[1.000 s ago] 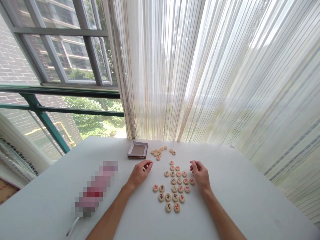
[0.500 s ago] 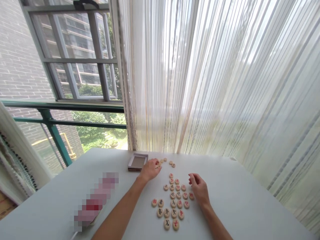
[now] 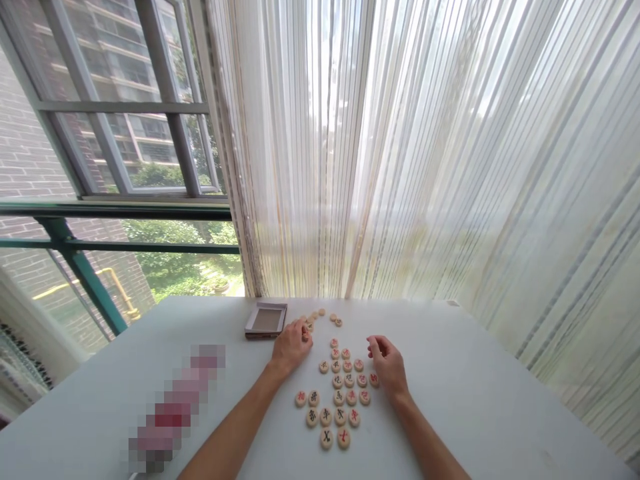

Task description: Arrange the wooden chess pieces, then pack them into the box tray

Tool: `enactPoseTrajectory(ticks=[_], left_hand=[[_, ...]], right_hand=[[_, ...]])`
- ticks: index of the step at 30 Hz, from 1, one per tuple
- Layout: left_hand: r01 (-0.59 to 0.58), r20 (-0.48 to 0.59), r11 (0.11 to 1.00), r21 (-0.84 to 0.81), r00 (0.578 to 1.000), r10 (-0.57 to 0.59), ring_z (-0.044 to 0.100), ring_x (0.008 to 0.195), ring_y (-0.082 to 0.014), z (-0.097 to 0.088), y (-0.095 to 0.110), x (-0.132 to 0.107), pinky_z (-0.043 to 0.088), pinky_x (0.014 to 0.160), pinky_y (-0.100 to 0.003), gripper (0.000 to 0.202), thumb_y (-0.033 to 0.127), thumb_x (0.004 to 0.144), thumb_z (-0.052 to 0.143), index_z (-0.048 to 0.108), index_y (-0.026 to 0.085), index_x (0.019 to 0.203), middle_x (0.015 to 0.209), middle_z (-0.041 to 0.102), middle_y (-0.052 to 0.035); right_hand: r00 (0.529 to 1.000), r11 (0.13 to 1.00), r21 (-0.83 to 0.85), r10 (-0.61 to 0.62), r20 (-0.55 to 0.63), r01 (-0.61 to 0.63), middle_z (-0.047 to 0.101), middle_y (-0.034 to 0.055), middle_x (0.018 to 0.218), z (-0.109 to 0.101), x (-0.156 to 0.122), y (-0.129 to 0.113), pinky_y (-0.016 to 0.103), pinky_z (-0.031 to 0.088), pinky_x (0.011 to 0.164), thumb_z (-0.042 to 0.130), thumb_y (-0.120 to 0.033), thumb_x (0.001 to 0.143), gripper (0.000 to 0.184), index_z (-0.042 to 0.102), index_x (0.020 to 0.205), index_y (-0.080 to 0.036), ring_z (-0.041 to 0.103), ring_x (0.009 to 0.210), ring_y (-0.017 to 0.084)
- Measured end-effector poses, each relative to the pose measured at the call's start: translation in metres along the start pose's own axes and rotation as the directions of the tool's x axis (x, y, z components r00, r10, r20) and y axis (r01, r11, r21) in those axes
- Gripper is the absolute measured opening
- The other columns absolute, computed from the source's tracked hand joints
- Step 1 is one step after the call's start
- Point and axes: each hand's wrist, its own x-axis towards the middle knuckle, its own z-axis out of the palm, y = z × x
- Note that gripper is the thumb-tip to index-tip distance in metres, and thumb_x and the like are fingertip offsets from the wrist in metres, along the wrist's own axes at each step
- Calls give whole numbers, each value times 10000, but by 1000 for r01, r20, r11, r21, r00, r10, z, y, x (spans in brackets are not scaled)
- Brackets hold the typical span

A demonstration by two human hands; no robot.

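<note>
My left hand [image 3: 293,345] is by the far loose xiangqi pieces [image 3: 310,327], its fingers curled down round what looks like one wooden piece, mostly hidden by the fingers. My right hand [image 3: 388,363] hovers just right of the laid-out pieces, fingers bent in loosely, with nothing visible in them. Between the two forearms lie round wooden xiangqi pieces [image 3: 339,398] in uneven rows, with red or black characters facing up. Beyond my left hand, several more pieces [image 3: 321,312] form a loose arc.
A shallow open box [image 3: 267,321] stands left of my left hand at the back of the white table [image 3: 440,413]. A blurred-out pinkish-red long thing [image 3: 173,413] lies at the left. Striped sheer curtains [image 3: 400,167] hang behind the table, and a window [image 3: 135,120] is at the left.
The view has turned slightly right, so everything sits further left. My left hand has drawn back a little from the loose pieces, uncovering a black-marked one. My right hand keeps its bent pose.
</note>
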Motion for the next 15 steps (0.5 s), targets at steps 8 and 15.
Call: enactPoseTrajectory(ticks=[8,15], left_hand=[[-148,42,890,-431,982,184,652,859,-160,-27,12,-46,550,653,-226,293,263,829,611,580,179,1108,1003,646,-56],[-133,41,631,-765,967,253,650,859,-170,-24,16,-84,591,710,-269,204,251,819,690,673,176,1008,1009,595,-65]], right_hand=[[986,995,-6,-101,133,103,697,41,790,6,-25,-36,295,516,702,550,-471,909,303,672,909,-193,643,726,205],[877,960,117,-281,390,255,674,44,858,27,-66,-66,298,513,744,558,-331,931,145,623,982,-212,629,768,187]])
